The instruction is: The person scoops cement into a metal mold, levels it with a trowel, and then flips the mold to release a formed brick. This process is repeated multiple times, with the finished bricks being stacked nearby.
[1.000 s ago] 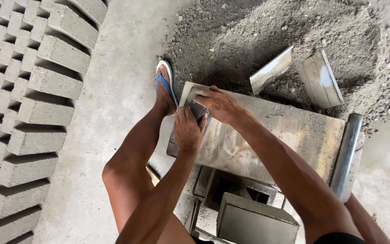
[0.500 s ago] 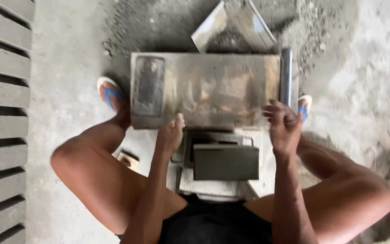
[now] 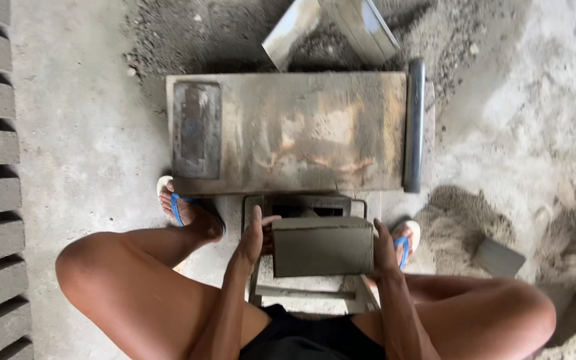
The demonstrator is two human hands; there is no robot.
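Block mould (image 3: 323,245) gripped at both end faces

The grey rectangular block mould is clamped between the left hand (image 3: 253,235) and the right hand (image 3: 383,248), palms pressed flat on its ends, above the metal frame (image 3: 301,293) between the feet and just before the steel plate (image 3: 288,130). It is judged heavy, rigid and gritty; even pressure at both ends is advised.

We see a grey block (image 3: 322,246), blue sandal straps (image 3: 178,208), a rusty brown and grey board (image 3: 288,130), and black shorts (image 3: 301,337).
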